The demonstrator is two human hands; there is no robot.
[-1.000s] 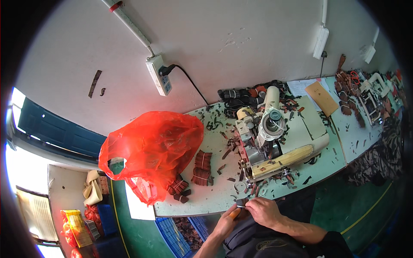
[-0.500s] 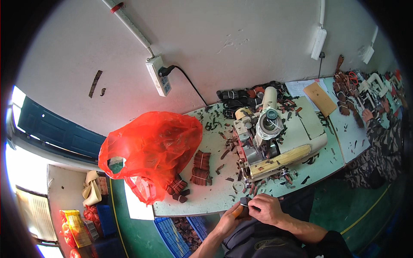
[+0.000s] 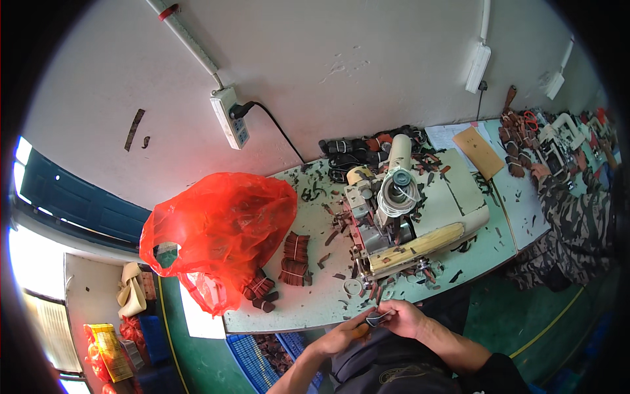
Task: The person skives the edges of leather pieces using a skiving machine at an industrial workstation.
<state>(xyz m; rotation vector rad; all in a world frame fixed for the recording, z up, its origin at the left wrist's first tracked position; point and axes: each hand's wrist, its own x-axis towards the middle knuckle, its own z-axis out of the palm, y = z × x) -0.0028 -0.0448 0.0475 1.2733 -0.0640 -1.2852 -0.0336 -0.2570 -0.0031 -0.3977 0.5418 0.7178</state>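
Note:
Just off the table's front edge, both hands meet at a small dark bundle (image 3: pixel 373 319) with a thin white band on it. My left hand (image 3: pixel 340 337) is closed around the bundle, and something orange shows under its fingers. My right hand (image 3: pixel 405 319) pinches at the band's right side, where the band looks stretched outward. Behind them stands a cream machine (image 3: pixel 420 243) with a coil of white cord on top. Left of the machine lie tied stacks of brown strips (image 3: pixel 295 259), next to a large red plastic bag (image 3: pixel 223 220).
Dark and brown scraps litter the pale green table (image 3: pixel 315 305). Under its front edge sits a blue crate (image 3: pixel 252 361) of scraps. A power strip (image 3: pixel 230 118) hangs on the wall. At right, a co-worker's camouflage sleeve (image 3: pixel 571 210) reaches beside brown bundles (image 3: pixel 512 141).
The view has shifted slightly, so the scene sits further left. My right fingers have drawn the white band out to the right of the bundle, which has tilted in my left hand.

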